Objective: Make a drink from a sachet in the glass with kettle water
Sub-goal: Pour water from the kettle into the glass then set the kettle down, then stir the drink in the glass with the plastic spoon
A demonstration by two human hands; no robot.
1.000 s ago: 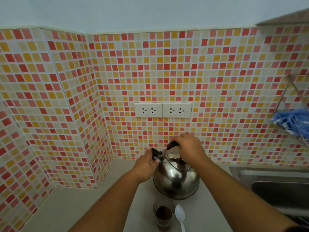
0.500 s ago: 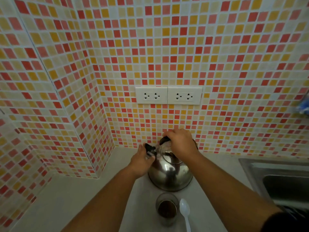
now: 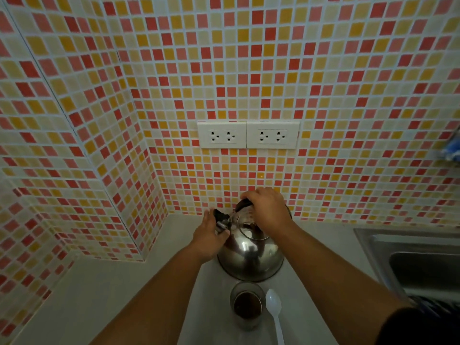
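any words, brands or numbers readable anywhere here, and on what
None can be read.
Kettle: bare steel, no brand visible.
Wall sockets: plain white plates, no markings legible.
Glass and white spoon: no print.
Blue item at the right edge: too blurred to tell.

Both arms reach forward, lower centre of the frame.
Left hand (image 3: 207,239) is curled closed, palm inward; right hand (image 3: 267,207) clenched, knuckles up, slightly higher.

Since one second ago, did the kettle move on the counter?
No. The kettle sits just behind the glass and the spoon, as before; only the camera shifted.
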